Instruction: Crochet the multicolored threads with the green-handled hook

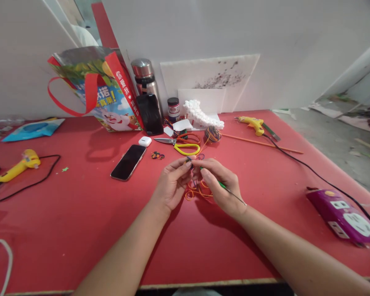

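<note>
My left hand (pixel 172 185) and my right hand (pixel 220 185) meet over the middle of the red table (pixel 80 213), fingers pinched together. Between them runs a thin green-wrapped wire stem (pixel 231 193) that sticks out past my right wrist. Orange and coloured yarn (pixel 197 191) loops under my fingers and trails back to a small yarn ball (pixel 212 133). My left fingertips pinch the stem's tip, and my right hand grips its shaft.
Yellow-handled scissors (pixel 181 144), a phone (pixel 128 162), an earbud case (pixel 144 141), a gift bag (pixel 101 92), a flask (pixel 145 80) and white foam (pixel 200 114) lie beyond. Glue guns sit at left (pixel 20 164) and back right (pixel 253 123). A purple power strip (pixel 345 216) lies right.
</note>
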The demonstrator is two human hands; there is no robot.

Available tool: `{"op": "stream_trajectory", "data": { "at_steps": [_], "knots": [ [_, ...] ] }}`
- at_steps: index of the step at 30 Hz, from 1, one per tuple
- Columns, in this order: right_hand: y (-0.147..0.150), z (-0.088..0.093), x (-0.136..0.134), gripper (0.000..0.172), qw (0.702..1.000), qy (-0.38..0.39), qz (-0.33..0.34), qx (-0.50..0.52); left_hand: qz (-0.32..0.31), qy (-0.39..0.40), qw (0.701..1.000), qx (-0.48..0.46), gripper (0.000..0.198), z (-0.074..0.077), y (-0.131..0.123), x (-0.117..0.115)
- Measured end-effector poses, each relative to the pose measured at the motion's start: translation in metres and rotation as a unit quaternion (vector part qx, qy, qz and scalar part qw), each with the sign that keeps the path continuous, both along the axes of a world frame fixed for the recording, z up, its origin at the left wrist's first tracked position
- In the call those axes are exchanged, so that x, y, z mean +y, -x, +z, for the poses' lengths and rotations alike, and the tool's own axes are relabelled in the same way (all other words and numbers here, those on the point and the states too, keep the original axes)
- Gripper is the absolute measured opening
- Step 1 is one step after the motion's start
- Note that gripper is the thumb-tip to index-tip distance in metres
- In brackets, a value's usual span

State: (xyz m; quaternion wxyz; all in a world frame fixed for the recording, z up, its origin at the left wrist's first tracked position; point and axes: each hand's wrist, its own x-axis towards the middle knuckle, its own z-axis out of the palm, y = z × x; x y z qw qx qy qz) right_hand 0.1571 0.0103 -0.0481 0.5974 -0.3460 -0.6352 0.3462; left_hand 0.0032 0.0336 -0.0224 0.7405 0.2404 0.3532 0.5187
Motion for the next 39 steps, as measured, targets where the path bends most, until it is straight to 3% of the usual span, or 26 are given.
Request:
{"op": "stream_trajectory", "data": {
  "at_steps": [6, 13, 24, 29, 34, 39],
  "knots": [
    [-0.0002, 0.005, -0.0016, 0.028, 1.0, 0.012, -0.015, 0.01, 0.003, -0.012, 1.0, 0.009, 0.033, 0.0068, 0.0003, -0.0019],
    [0.0006, 0.0067, -0.0014, 0.006, 0.996, 0.047, -0.043, 0.055, 0.019, -0.016, 1.0, 0.018, 0.032, 0.0036, 0.003, -0.0019],
    [0.0002, 0.0037, -0.0063, 0.011, 0.999, 0.04, -0.02, 0.031, 0.013, -0.026, 1.0, 0.01, 0.032, 0.0016, 0.0071, 0.0002],
    [-0.0014, 0.0066, -0.0064, 0.013, 1.0, 0.0, -0.016, 0.023, -0.012, -0.032, 0.999, 0.008, 0.033, 0.0054, 0.0059, -0.0018],
    [-0.0018, 0.0057, -0.0099, 0.013, 0.999, 0.029, 0.009, 0.018, -0.011, -0.036, 0.999, 0.003, 0.034, 0.0056, 0.0056, -0.0017],
    [0.0013, 0.0006, -0.0091, 0.012, 0.999, 0.021, -0.018, 0.016, -0.01, -0.023, 1.0, 0.002, 0.035, 0.0046, 0.0075, -0.0009]
  ]
}}
